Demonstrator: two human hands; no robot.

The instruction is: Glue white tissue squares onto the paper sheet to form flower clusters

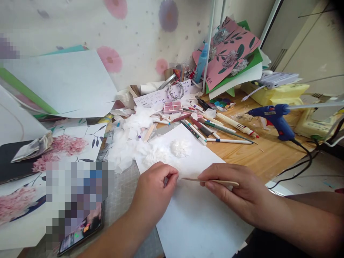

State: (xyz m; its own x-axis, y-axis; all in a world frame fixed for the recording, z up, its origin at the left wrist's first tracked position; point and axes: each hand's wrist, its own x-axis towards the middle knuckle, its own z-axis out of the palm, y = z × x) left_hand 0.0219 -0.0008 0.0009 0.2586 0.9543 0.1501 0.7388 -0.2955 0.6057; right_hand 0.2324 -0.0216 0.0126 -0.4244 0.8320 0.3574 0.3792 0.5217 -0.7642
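Observation:
Over a sheet of white paper (pixel 193 222), my left hand (pixel 156 190) is closed in a pinch; whatever its fingertips hold is too small or hidden to make out. My right hand (pixel 239 193) grips a thin wooden craft stick (pixel 225 183) between thumb and fingers. The stick lies nearly level, its narrow tip pointing left, a short gap from the left fingertips. Just beyond my hands, two fluffy white petal clusters (pixel 180 147) rest on the paper. Torn white tissue (pixel 122 145) is heaped to their left.
Pens and brushes (pixel 199 129) lie scattered behind the paper, near a pink palette (pixel 172 107). A blue glue gun (pixel 276 116) with a black cable stands at right. At left are a phone (pixel 91 227) and pink flower pictures (pixel 70 143). A grey cutting mat (pixel 120 200) lies beneath.

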